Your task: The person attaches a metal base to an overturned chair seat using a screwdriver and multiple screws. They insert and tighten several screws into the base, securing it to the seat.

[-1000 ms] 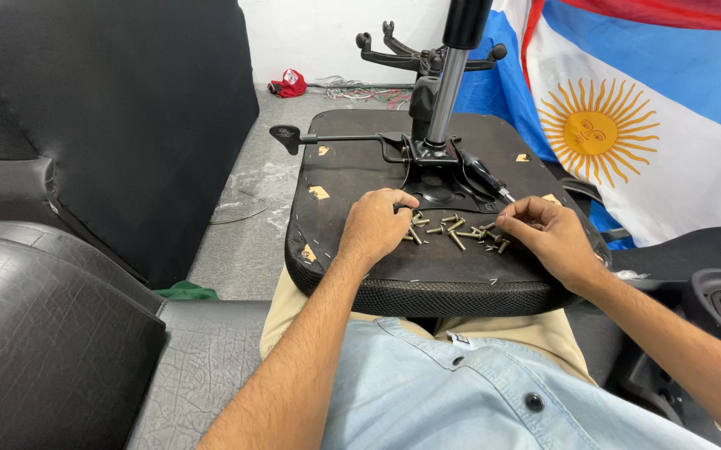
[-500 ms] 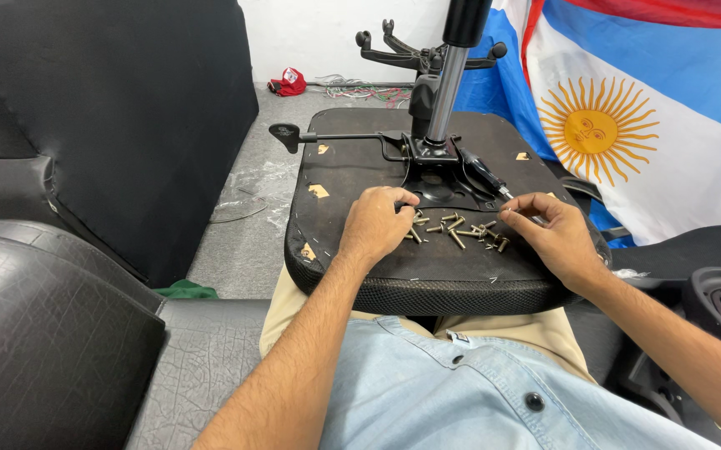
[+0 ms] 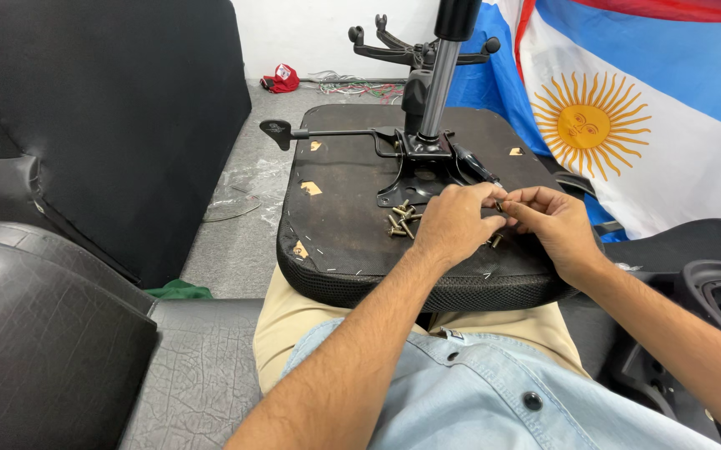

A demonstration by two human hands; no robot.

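Since a second ago both hands have drawn together: the left hand [image 3: 452, 223] and right hand [image 3: 553, 227] meet, fingers pinching one screw [image 3: 498, 206]. At nine o'clock of them, loose screws [image 3: 402, 222] lie unused on the upturned seat base [image 3: 335, 225].

brass screws [image 3: 403, 221] loose on upturned seat [image 3: 335, 208]

Upturned seat base [image 3: 339, 225] across lap; loose screws [image 3: 403, 220] on underside, beside bolted mechanism plate [image 3: 427, 162].
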